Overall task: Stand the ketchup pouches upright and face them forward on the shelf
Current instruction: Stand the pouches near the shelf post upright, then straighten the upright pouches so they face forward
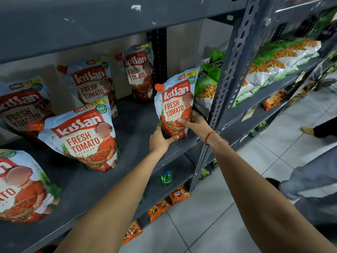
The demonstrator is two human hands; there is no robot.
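Note:
A ketchup pouch (176,99) with an orange cap stands upright at the right front of the grey shelf (138,117), label facing me. My left hand (160,138) grips its lower left corner and my right hand (194,123) holds its lower right side. Several other ketchup pouches stand on the shelf: one at the front middle (82,137), one at the near left edge (21,187), and three along the back, at the left (23,108), the centre (94,83) and the right (139,72). All show their labels forward.
A perforated grey upright post (224,84) stands just right of my hands. Beyond it, green and white snack bags (259,70) fill the neighbouring shelf. A green bottle (166,178) and orange packets (179,194) sit on lower shelves. Another person's legs (310,181) are on the tiled floor at right.

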